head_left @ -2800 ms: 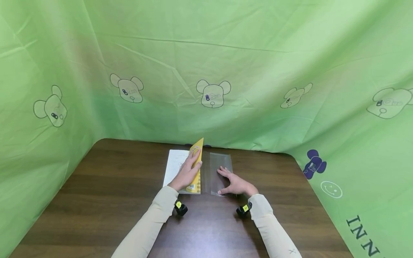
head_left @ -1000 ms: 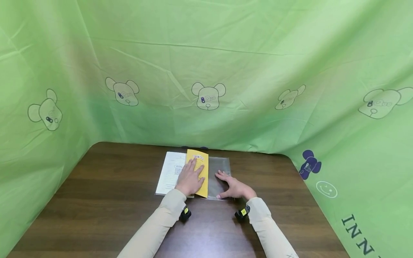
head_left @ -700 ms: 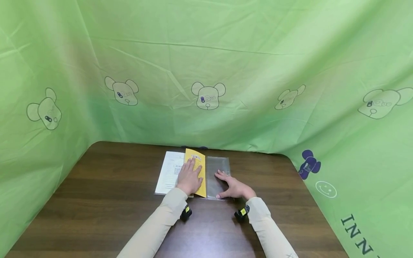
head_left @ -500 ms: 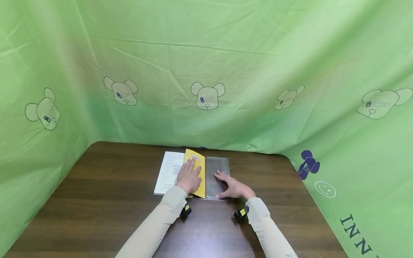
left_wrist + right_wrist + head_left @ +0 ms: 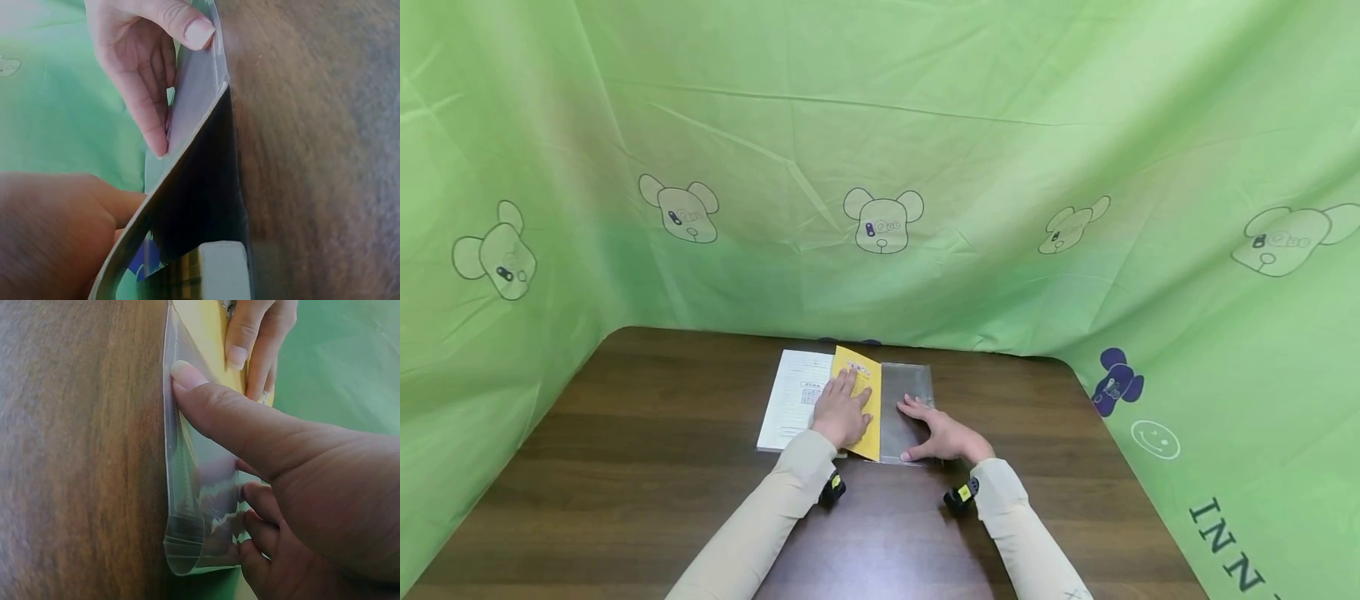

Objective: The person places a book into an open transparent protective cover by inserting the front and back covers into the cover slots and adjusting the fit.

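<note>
A book lies open with its white printed page (image 5: 792,404) on the left and its yellow cover (image 5: 870,437) folded over to the right. My left hand (image 5: 841,410) presses on this cover, fingers extended and spread. Under the cover, the left wrist view shows a dark gap beside the thick page block (image 5: 224,272). Right of the cover lies a clear plastic book cover (image 5: 897,383). My right hand (image 5: 946,433) rests on it, thumb near its front edge. In the right wrist view, the clear film (image 5: 187,540) curls at its end, and the thumb touches its edge.
The dark wooden table (image 5: 625,467) extends around the book. A green curtain (image 5: 760,275) printed with bear faces hangs behind the table and along both sides. Each wrist wears a small black camera (image 5: 960,497).
The yellow cover, nearly upright earlier, has come down to the right, over part of the clear plastic. My left hand moved with it and flattened on top. My right hand stays in place.
</note>
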